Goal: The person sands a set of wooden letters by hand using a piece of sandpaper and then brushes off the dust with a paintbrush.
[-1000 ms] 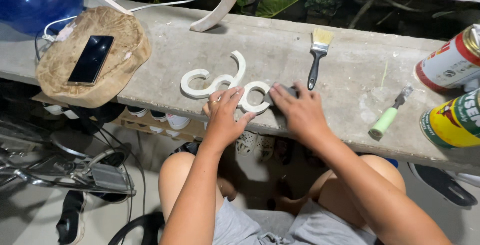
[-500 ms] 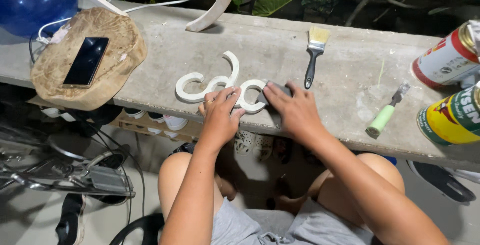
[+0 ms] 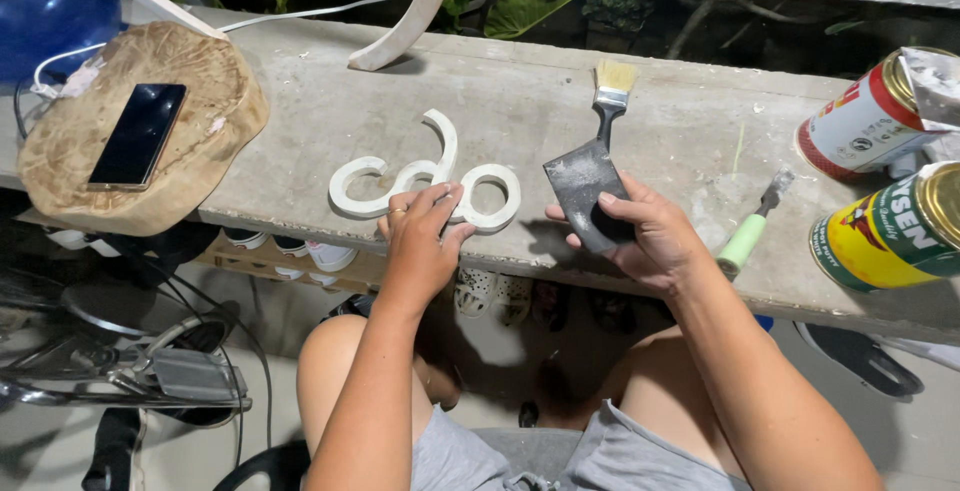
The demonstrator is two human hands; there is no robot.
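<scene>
Cream curly wooden cutout [image 3: 425,186] pinned under left hand [image 3: 420,246]; right hand [image 3: 645,236] grips grey sandpaper [image 3: 585,186].

Concrete ledge [image 3: 560,101]: letters [image 3: 425,179], brush [image 3: 607,101], cans [image 3: 862,129].

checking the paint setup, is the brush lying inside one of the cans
No, the paintbrush lies flat on the concrete ledge, apart from the two cans at the right.
</scene>
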